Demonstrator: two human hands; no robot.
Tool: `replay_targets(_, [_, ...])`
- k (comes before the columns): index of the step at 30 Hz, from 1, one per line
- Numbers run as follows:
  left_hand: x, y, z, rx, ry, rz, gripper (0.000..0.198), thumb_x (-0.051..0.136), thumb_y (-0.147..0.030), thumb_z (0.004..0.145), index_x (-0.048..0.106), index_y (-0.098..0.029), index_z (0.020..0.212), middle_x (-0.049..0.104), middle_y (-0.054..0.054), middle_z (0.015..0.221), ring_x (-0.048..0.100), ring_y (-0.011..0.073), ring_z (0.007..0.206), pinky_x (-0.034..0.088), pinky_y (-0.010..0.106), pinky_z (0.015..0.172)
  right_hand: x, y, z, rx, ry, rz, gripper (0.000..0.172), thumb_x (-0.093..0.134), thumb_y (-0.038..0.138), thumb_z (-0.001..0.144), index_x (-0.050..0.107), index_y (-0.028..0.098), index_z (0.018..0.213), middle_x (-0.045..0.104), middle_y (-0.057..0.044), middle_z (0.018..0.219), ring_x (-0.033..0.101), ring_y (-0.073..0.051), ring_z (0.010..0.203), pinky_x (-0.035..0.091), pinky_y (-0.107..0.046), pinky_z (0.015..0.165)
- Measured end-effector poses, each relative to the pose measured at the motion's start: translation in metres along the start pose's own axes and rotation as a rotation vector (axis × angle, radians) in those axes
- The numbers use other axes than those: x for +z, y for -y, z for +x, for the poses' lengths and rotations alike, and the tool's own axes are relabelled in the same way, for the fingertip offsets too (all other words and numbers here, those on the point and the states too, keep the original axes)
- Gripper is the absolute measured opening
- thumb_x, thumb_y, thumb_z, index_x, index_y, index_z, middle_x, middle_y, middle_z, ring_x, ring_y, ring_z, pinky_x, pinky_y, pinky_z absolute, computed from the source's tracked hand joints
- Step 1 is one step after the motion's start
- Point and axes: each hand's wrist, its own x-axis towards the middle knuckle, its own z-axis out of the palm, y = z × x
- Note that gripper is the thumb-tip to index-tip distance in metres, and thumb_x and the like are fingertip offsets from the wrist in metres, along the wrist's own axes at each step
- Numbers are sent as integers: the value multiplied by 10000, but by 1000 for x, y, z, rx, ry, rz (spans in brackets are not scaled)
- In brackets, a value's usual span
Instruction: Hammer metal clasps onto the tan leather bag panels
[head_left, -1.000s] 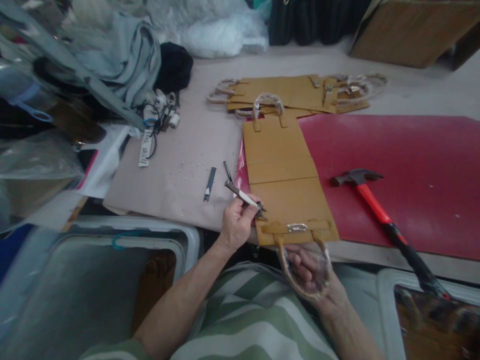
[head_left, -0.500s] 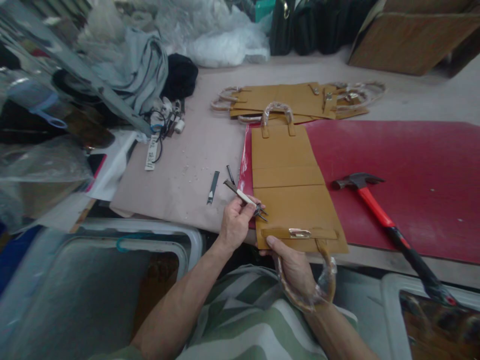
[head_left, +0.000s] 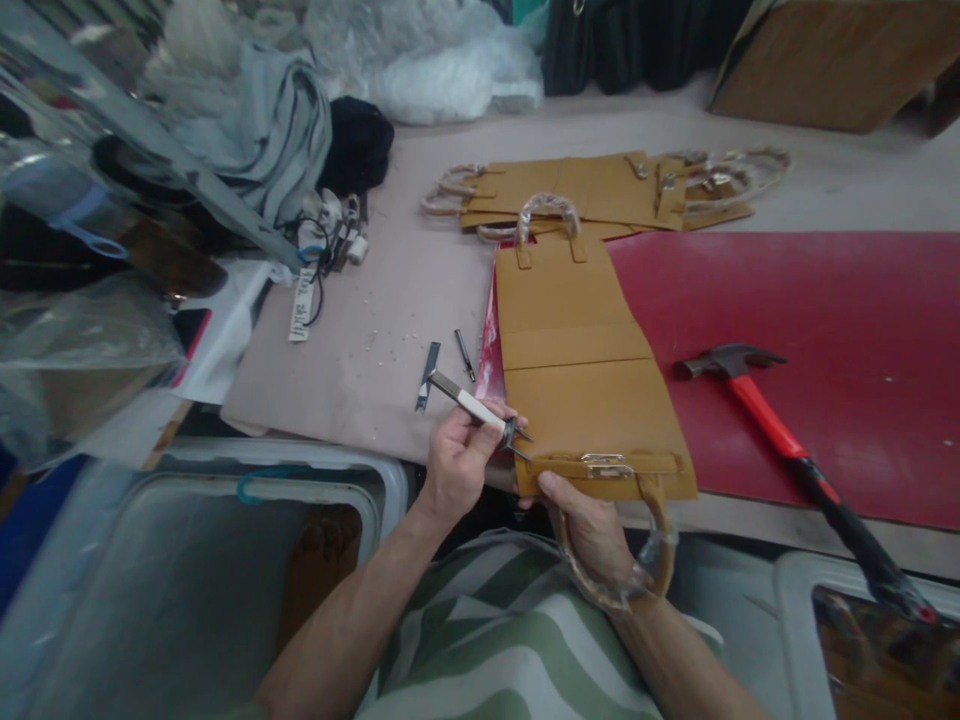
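A tan bag panel [head_left: 577,400], leather-like, lies partly on a red sheet, its near end held at the table edge. My right hand [head_left: 592,525] grips that end, thumb on top and fingers underneath. Around this hand loops the near plastic-wrapped handle [head_left: 664,545]. A metal clasp plate [head_left: 607,465] sits on a strap close to the near edge. My left hand [head_left: 461,455] is closed on a slim two-pronged metal tool with a white grip [head_left: 480,408]. Its prongs are over the panel's left edge near the strap; whether they touch is unclear.
The red sheet [head_left: 810,350] carries a claw hammer [head_left: 772,420]. Left of the panel lie a knife blade [head_left: 427,375] and a small metal punch [head_left: 465,355]. More tan panels [head_left: 562,190] are stacked behind. Plastic bins [head_left: 225,560] flank me below the table.
My left hand has moved slightly left and toward me; the tool's prongs are now nearer the strap. My right hand keeps its grip, and the panel's near end is tilted a little differently.
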Motion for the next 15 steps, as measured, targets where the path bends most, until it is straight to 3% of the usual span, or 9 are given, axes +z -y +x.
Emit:
replay_targets(9, [-3, -3, -11, 75, 58, 30, 135, 656, -303, 959, 663, -177, 1006, 684, 55, 1016, 737, 194, 954, 597, 301, 863, 1, 0, 1, 7, 13, -37, 238, 800, 397, 800, 774, 203, 934, 745, -50, 992, 658, -208, 829, 600, -329, 700])
replay_targets(15, [2, -8, -12, 96, 59, 56, 137, 663, -308, 953, 663, -175, 985, 692, 53, 988, 743, 195, 923, 604, 293, 829, 1, 1, 3, -5, 35, -64, 216, 791, 419, 812, 767, 218, 886, 742, -35, 954, 658, -216, 861, 564, -384, 859])
